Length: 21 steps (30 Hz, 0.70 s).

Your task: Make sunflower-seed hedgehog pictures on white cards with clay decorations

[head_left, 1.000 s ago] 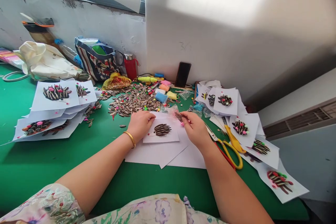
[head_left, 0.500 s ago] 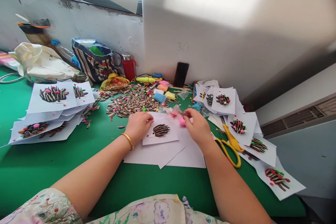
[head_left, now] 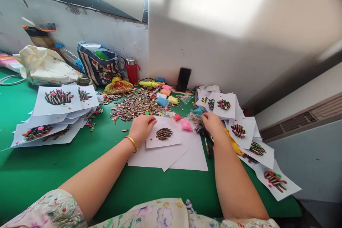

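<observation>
Head view: card point(head_left: 172, 142) lies on sheets point(head_left: 187, 162). Left hand point(head_left: 143, 128) at card's upper-left corner, right hand point(head_left: 213, 124) beside bags point(head_left: 196, 117); cannot tell if either pinches anything. Best steady card lightly by edge, fingers off glued-looking seeds point(head_left: 165, 134); keep right wrist clear of pink clay point(head_left: 186, 125).

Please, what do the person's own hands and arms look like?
The left hand, with a smooth gold-coloured bangle at its wrist, and the right hand wear no gloves. The cream floral left sleeve has raised decoration; the right sleeve barely shows.
</observation>
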Each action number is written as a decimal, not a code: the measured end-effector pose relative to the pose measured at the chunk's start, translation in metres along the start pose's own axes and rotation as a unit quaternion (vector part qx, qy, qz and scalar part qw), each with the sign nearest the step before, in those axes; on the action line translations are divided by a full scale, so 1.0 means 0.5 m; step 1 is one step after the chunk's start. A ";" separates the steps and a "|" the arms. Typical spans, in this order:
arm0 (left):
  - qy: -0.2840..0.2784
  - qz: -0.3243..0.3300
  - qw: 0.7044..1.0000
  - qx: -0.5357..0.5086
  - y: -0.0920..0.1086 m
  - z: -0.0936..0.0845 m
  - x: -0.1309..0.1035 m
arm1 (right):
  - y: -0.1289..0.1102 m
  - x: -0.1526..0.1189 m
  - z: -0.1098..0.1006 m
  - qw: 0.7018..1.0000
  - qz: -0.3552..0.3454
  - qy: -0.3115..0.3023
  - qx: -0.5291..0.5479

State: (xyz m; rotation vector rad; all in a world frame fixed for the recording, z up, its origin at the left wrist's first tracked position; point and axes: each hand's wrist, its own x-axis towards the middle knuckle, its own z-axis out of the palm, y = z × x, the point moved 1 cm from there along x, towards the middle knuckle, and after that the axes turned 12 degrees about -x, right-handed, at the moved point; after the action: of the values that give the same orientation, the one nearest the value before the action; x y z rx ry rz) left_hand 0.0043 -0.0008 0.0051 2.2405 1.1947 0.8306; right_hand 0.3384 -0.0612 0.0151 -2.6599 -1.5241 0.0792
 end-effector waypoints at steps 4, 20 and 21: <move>0.022 -0.015 1.000 0.009 -0.004 -0.003 0.000 | -0.012 0.032 0.012 0.998 0.016 -0.055 -0.025; -0.019 0.014 0.998 0.055 -0.007 0.016 0.001 | -0.093 -0.076 -0.058 0.946 -0.152 0.147 0.246; -0.015 0.016 0.998 0.055 -0.006 0.014 0.000 | -0.106 -0.091 -0.056 0.934 -0.176 0.141 0.275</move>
State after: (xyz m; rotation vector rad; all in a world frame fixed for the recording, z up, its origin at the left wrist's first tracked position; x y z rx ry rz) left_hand 0.0076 -0.0001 -0.0020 2.3562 1.2210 0.7580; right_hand 0.2720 -0.0748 0.0479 -1.8555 -1.5674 0.0819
